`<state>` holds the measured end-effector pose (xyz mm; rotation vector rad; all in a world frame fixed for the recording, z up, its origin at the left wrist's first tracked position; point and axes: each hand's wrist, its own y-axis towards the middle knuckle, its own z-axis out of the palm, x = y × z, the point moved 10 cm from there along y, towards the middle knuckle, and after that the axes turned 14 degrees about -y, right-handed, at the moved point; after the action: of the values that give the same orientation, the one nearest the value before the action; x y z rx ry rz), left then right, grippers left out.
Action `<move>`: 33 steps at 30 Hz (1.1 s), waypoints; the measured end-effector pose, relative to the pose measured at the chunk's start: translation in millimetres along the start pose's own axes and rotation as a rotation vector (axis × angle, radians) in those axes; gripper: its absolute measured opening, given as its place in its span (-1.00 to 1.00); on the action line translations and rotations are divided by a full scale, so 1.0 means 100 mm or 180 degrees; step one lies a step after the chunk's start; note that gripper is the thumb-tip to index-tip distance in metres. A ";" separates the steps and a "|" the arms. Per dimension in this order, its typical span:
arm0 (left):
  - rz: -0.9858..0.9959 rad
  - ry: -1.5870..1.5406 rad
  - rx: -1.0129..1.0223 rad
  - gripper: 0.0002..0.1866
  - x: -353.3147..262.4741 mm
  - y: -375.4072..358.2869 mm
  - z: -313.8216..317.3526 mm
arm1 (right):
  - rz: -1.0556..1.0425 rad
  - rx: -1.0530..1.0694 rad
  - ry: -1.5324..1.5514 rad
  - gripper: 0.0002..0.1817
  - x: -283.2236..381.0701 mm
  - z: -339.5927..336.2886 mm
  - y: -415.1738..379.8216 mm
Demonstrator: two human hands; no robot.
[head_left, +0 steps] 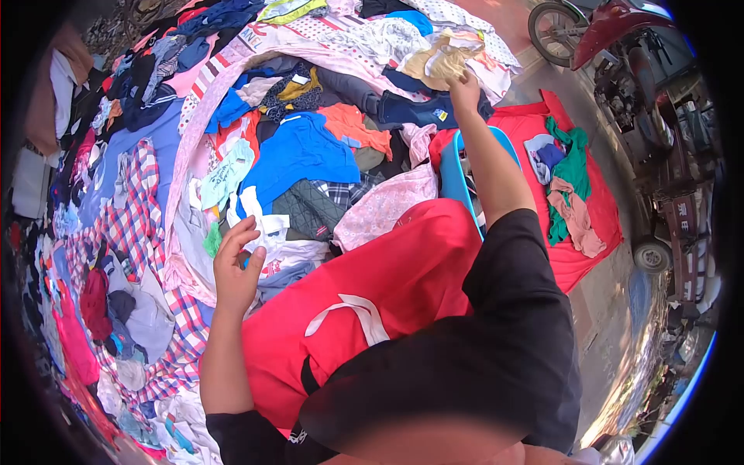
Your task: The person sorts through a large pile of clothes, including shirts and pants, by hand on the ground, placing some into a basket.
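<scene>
My right hand (465, 91) reaches far forward, its fingers closed on the edge of a cream-yellow garment (440, 62) at the top of the pile. My left hand (238, 267) is raised over the near side of the pile, fingers curved and apart, with nothing in it. Close by it lie a white garment with a red print (291, 252) and a pale mint garment (227, 174). Farther in are a bright blue T-shirt (302, 159), an orange garment (355, 128), a dark green quilted piece (310, 208) and a pink patterned cloth (391, 203).
A blue plastic basket (452, 174) stands beside my right knee, partly hidden by my arm. On a red cloth (593, 248) to the right lie green (572, 147) and peach (575, 213) garments. More clothes lie on a checked cloth (143, 174) at left. A motorcycle (612, 35) is parked upper right.
</scene>
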<state>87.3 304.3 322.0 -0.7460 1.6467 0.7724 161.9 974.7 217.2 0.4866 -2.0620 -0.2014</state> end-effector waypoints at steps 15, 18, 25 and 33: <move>-0.1370 0.1021 0.1045 -0.67 2.01 -0.44 0.26 | -0.3077 0.4301 -0.1009 -0.49 3.11 -0.06 -4.22; -0.1697 0.1805 0.1407 -0.68 2.63 -0.56 0.16 | -0.2101 0.3884 -0.0395 -0.54 3.10 0.00 -3.92; -0.1745 0.2381 -0.0266 -0.72 3.34 -0.22 -0.29 | -0.2056 0.3431 -0.0644 -0.63 2.78 0.20 -3.61; -0.2184 0.2025 -0.1076 -0.74 3.82 -0.08 -0.36 | -0.2189 0.3596 -0.0804 -0.65 2.87 0.24 -3.65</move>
<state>2.7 240.8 -46.5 -1.8211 1.6332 0.3176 107.1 522.1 309.8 1.9263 -2.0080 0.5765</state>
